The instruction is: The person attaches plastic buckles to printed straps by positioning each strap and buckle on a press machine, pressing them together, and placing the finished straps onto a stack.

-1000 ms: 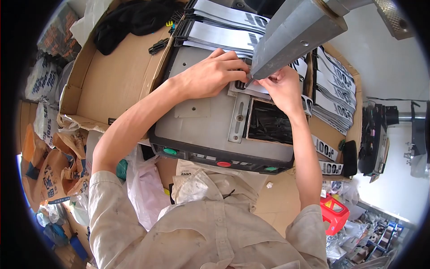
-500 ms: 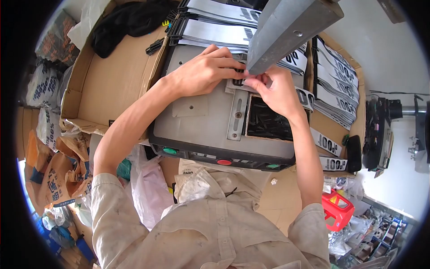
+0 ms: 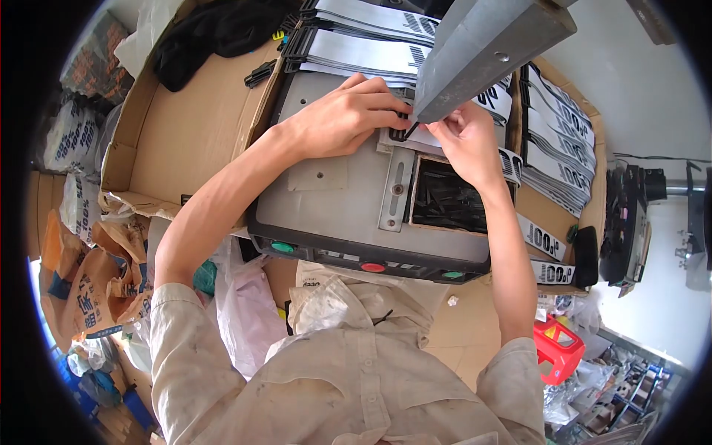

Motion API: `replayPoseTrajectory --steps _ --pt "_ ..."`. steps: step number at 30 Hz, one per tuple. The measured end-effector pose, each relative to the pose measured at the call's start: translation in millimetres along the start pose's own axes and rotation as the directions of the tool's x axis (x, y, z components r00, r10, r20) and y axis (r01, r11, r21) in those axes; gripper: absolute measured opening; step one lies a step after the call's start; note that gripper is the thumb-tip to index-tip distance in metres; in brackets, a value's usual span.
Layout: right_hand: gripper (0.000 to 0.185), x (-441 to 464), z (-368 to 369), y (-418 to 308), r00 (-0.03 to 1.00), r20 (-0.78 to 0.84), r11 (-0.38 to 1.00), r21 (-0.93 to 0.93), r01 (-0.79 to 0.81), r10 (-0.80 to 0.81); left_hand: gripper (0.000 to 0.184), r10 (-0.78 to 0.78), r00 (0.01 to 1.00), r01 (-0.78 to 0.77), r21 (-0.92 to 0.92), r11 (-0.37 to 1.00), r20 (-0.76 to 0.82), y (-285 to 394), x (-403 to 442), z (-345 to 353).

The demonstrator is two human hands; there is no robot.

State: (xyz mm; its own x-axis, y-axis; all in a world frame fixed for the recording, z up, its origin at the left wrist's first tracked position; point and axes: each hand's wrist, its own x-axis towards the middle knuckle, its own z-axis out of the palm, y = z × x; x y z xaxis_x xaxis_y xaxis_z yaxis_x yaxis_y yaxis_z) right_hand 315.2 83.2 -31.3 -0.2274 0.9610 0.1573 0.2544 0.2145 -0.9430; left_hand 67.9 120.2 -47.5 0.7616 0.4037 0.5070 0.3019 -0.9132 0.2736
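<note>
Under the grey metal arm of the machine [image 3: 478, 63], my left hand [image 3: 354, 117] has its fingers closed on a black buckle [image 3: 398, 135] at the small metal plate. My right hand [image 3: 469, 141] is pinched on the white printed strap [image 3: 426, 136], just right of the buckle. A thin black piece stands out at the buckle, below the arm's tip. Below my right hand is an open box of black pieces [image 3: 449, 196], beside a slotted metal bracket [image 3: 396, 189]. The arm hides part of my fingertips.
Stacks of white straps [image 3: 363, 52] lie behind my hands. A carton of printed straps [image 3: 556, 141] is at the right, and a cardboard box [image 3: 185, 133] with black cloth [image 3: 215, 44] at the left. Green and red buttons [image 3: 372, 268] line the machine's front edge.
My right hand has drawn slightly away from my left, and more of the strap shows between them. The thin black piece at the buckle shows more clearly than half a second ago.
</note>
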Motion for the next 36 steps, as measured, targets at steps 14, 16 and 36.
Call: replayPoseTrajectory --steps 14,16,36 --pt "0.025 2 10 1 0.997 -0.057 0.998 -0.034 0.059 -0.061 0.03 -0.013 1.0 0.013 -0.007 1.0 0.01 -1 1 1" --pt "0.026 1 11 -2 0.999 -0.042 0.995 -0.093 0.027 -0.031 0.029 -0.007 1.0 0.007 -0.008 1.0 0.011 0 2 0" --pt "0.037 0 15 -16 0.943 0.211 0.801 -0.499 0.331 -0.258 0.033 -0.074 0.993 0.073 -0.018 0.997 -0.091 2 6 -2"
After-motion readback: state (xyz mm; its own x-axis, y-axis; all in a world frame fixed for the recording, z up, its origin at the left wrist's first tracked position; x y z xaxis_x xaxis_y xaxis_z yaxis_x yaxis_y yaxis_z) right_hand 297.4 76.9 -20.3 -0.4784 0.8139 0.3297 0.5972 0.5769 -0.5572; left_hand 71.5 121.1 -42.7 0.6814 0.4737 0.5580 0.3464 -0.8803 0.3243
